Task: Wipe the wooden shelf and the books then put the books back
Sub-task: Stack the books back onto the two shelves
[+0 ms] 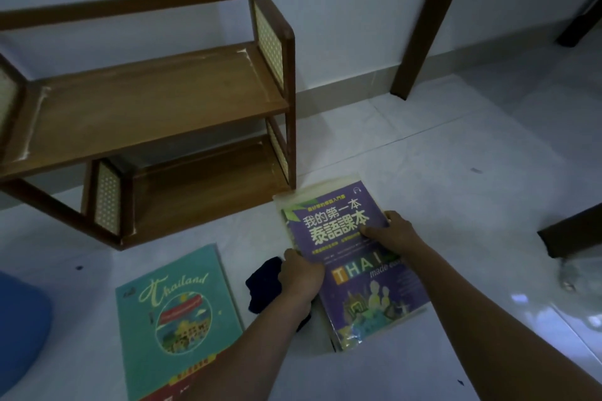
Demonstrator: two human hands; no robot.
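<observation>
Purple book: I see a purple paperback with Chinese lettering and "THAI" on its clear-wrapped cover (351,257), lying flat on the pale tiled floor (456,172), held between my two hands.
Right hand: my right hand (392,233) rests on the book's right edge, fingers partly curled, thumb pressing on the cover.
Left hand: my left hand (301,277) grips the book's left edge, fingers closed over it; it also seems to pin the cloth below, though I cannot tell whether it holds it.
Cloth: a dark navy crumpled cloth (264,283) lies just left of and under my left hand, touching the book's left side.
Teal book: a teal paperback with "Thailand" in script and a round picture (172,312) lies flat on the floor further left of my left hand, apart from the cloth.
Shelf: a brown two-tier wooden shelf with woven cane side panels (156,114) stands beyond my left hand against the white wall, both tiers bare; its near right corner is close to the purple book's far edge.
Desk: a dark wooden desk leg (423,26) stands well beyond my right hand.
</observation>
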